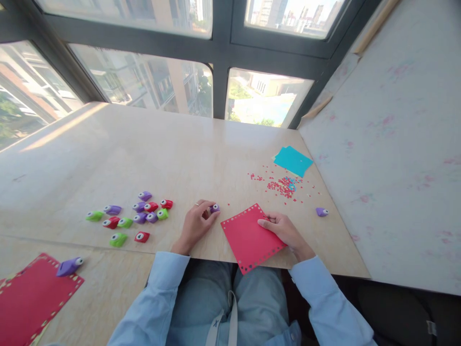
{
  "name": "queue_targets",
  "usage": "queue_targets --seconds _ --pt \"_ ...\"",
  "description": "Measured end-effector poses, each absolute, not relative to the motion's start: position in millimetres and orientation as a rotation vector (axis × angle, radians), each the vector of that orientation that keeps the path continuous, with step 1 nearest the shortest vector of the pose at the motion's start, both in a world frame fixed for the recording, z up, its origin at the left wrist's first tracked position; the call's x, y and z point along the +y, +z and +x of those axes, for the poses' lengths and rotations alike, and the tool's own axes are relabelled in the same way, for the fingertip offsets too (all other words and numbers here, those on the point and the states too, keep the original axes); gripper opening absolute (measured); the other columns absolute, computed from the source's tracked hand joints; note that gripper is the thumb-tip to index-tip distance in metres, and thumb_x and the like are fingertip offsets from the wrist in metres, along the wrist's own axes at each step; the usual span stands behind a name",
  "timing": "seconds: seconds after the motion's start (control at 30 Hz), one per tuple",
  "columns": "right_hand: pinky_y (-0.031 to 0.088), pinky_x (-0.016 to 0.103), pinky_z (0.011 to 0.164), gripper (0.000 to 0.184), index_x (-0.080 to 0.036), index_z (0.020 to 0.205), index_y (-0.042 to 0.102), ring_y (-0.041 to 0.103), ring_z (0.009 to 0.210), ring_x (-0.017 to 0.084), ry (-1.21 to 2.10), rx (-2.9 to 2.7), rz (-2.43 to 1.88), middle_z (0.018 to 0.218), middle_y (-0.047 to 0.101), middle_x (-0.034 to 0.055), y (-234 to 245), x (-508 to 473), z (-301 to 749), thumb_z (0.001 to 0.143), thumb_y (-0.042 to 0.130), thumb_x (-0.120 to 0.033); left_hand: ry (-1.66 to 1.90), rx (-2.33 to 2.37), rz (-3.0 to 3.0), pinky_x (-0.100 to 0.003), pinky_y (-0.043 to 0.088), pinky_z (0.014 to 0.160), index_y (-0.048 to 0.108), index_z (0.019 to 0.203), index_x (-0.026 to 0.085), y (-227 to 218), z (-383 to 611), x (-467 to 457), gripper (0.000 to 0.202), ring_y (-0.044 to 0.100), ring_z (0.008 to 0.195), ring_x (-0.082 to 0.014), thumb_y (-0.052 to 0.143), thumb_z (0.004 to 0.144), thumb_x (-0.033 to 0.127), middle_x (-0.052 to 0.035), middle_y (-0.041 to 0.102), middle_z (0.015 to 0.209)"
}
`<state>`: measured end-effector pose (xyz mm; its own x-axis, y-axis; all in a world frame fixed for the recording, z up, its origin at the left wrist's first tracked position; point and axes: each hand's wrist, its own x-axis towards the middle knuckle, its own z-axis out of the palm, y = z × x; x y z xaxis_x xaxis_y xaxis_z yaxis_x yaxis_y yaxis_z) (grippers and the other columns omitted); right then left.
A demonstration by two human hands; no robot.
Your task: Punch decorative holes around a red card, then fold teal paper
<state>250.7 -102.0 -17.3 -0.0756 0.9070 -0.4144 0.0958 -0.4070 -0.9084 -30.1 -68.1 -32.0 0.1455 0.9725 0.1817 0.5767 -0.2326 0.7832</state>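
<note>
The left hand (196, 223) lay on the table (180, 154) with its fingertips closed on a small purple punch (214, 208), just left of the red sheet (248, 238). The punch and the sheet's top corner sat close together but did not clearly touch. The right hand (284, 230) pinched the sheet at its right corner, thumb on top and fingers curled under. The sheet lay tilted like a diamond, and its near corner hung past the table edge over the lap. Rows of small holes ran along its upper-right and lower-right edges.

A pile (133, 216) of green, purple and red punches lay well to the left. A stray punch (321, 211) sat alone to the right, and beyond it were red confetti (283, 186) and blue paper (292, 161). At the lower left a second sheet (25, 298) carried a bigger punch (69, 266).

The risks here looked small but real. Only one corner of the sheet was pinned, so a loosened pinch could let the overhanging part slide off into the lap. A nudge from the left hand could also swing it round that corner. The punch was held by fingertips alone — a slip on the smooth table could send it skidding. Fed in at an angle, the thin sheet could crease or take a hole out of line with the rows.
</note>
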Motion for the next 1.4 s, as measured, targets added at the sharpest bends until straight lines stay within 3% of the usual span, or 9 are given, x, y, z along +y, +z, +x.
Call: queue_targets --seconds 0.13,0.2,0.47,0.73,0.87,1.07,1.27,1.4 --pt "0.056 0.036 0.074 0.058 -0.011 0.111 0.064 0.069 0.091 0.028 0.864 -0.837 -1.705 0.101 0.073 0.0151 -36 -86 241 0.069 0.075 -0.050 1.059 1.514 1.761 -0.025 0.050 0.065 0.067 0.101 0.019 -32 -32 -69 0.022 0.057 0.064 -0.0112 0.063 0.085 0.033 -0.0035 0.066 0.093" --pt "0.055 0.034 0.072 0.059 -0.011 0.113 0.061 0.069 0.088 0.026 0.722 -0.748 -1.687 0.101 0.072 0.0142 -43 -85 238 0.071 0.072 -0.051 1.089 1.534 1.738 -0.025 0.051 0.065 0.068 0.101 0.018 -32 -33 -70 0.022 0.057 0.064 -0.0110 0.063 0.085 0.033 -0.0032 0.066 0.091" --pt "0.053 0.030 0.061 0.040 -0.018 0.089 0.067 0.068 0.072 0.023 1.107 -0.935 -1.537 0.082 0.074 0.0059 -27 -102 237 0.072 0.076 -0.053 1.158 1.486 1.808 -0.025 0.051 0.061 0.069 0.102 0.017 -44 -33 -68 0.021 0.057 0.060 -0.0103 0.067 0.084 0.029 -0.0034 0.068 0.089" --pt "0.058 0.038 0.071 0.047 -0.016 0.103 0.069 0.073 0.082 0.028 1.546 -1.043 -1.431 0.097 0.076 0.0112 -20 -106 250 0.075 0.076 -0.054 1.048 1.435 1.966 -0.025 0.051 0.063 0.069 0.105 0.019 -45 -31 -69 0.020 0.062 0.067 -0.0123 0.065 0.086 0.023 -0.0050 0.072 0.101" --pt "0.059 0.038 0.069 0.049 -0.016 0.101 0.070 0.073 0.081 0.029 1.490 -1.120 -1.494 0.093 0.077 0.0105 -21 -105 246 0.076 0.074 -0.058 0.988 1.434 2.016 -0.027 0.053 0.065 0.069 0.107 0.019 -45 -31 -69 0.020 0.064 0.071 -0.0138 0.064 0.087 0.022 -0.0055 0.072 0.105" --pt "0.058 0.036 0.069 0.048 -0.016 0.102 0.069 0.072 0.082 0.029 1.330 -1.194 -1.537 0.085 0.076 0.0081 -27 -107 242 0.079 0.070 -0.059 0.960 1.442 2.193 -0.034 0.056 0.080 0.068 0.113 0.021 -50 -30 -69 0.029 0.070 0.093 -0.0212 0.055 0.089 0.012 -0.0075 0.072 0.115" --pt "0.057 0.036 0.065 0.051 -0.016 0.098 0.070 0.072 0.077 0.028 1.395 -1.108 -1.532 0.086 0.076 0.0093 -26 -107 241 0.074 0.074 -0.061 0.965 1.452 2.172 -0.034 0.056 0.081 0.068 0.114 0.022 -54 -30 -69 0.033 0.072 0.092 -0.0212 0.055 0.087 0.008 -0.0060 0.073 0.115" --pt "0.057 0.036 0.063 0.052 -0.015 0.096 0.071 0.073 0.076 0.029 1.382 -1.135 -1.565 0.089 0.077 0.0111 -26 -104 240 0.073 0.073 -0.062 0.985 1.455 2.167 -0.031 0.054 0.074 0.069 0.111 0.024 -54 -31 -70 0.030 0.071 0.083 -0.0194 0.060 0.086 0.012 -0.0046 0.075 0.111"
